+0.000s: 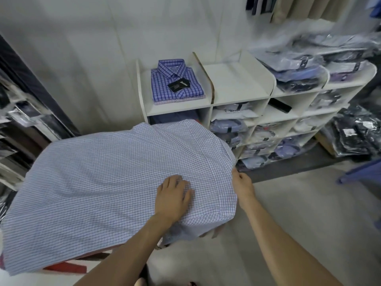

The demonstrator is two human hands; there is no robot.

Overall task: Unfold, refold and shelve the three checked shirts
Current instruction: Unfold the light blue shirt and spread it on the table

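A pale blue-and-white checked shirt [99, 182] lies spread back-up over a low surface in front of me. My left hand [174, 197] presses flat on its right part, fingers straight. My right hand [242, 183] holds the shirt's right edge, its fingertips hidden under the cloth. A darker blue checked shirt [176, 80], folded with a black tag on it, lies on the top left of the white shelf unit [239, 87], over the edge of a reddish checked one.
The shelf's top middle bay is bare; bagged shirts [299, 69] pile at its right and fill the cubbies [228, 129] below. More bagged stock sits on the floor at right [356, 135] and on racks at left [24, 116]. Grey floor lies to my right.
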